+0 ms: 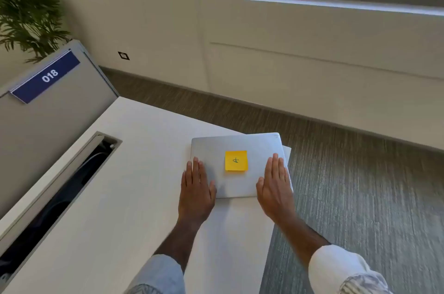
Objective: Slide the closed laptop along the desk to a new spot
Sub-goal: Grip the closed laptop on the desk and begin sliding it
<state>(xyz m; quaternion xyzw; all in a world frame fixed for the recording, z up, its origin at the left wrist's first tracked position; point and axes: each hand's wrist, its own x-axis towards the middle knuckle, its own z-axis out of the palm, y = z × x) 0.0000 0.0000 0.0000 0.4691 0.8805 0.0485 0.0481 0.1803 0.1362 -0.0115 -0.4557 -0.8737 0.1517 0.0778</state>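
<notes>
Closed silver laptop (240, 164) lies lid-down flat at the far right corner of the white desk (134, 173), right of frame centre; its far right corner appears to overhang the desk edge; yellow sticky note (236, 160) stuck mid-lid. Left hand (197, 188) lies palm-down on the laptop's left edge, fingers straight and pressed together, thumb out on the lid; right hand (276, 188) lies flat on the right edge, fingers likewise together, thumb splayed inward; nothing pinched or gripped. Judged step: hands planted, slide about to start or just under way; cannot tell which. Next move calls for even downward pressure from both palms and a push left or toward the person, into the desk's open middle, away from the drop-off; cable slot (72, 173) at left of frame is the thing to steer short of.
</notes>
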